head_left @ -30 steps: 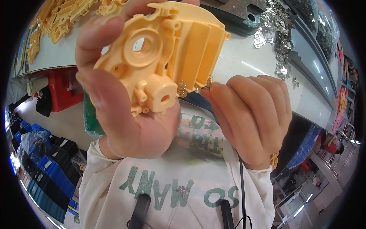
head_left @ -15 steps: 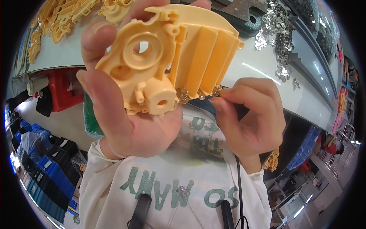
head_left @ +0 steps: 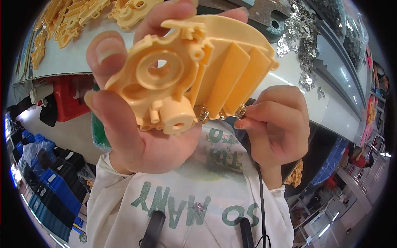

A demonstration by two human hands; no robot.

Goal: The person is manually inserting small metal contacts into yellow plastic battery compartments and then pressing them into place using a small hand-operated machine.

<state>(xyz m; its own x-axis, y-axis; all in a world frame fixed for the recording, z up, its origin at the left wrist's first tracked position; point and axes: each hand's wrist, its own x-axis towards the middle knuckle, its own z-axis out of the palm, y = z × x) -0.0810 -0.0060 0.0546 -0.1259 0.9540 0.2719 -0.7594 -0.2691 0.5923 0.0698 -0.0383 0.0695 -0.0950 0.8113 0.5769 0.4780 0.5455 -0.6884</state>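
A yellow-orange moulded plastic housing (head_left: 225,62) is held up in front of me, with a ring-shaped opening on its left part and slanted ribs on its right. My left hand (head_left: 136,140) grips it from the left and beneath, thumb in front and fingers behind. Along its lower edge sit small metal spring contacts; one spring (head_left: 203,114) is near the middle, another spring contact (head_left: 240,111) at the right corner. My right hand (head_left: 279,124) pinches at that right corner contact with thumb and forefinger. The far side of the housing is hidden.
More yellow plastic housings (head_left: 66,20) lie on the white table (head_left: 58,58) at the far left. A heap of small metal pieces (head_left: 301,41) spreads at the far right, beside a dark metal block (head_left: 271,16). Blue crates (head_left: 62,182) stand at the lower left.
The housing has moved slightly right and nearer to me, and its tilt has altered. My right fingertips stay at its lower right contact.
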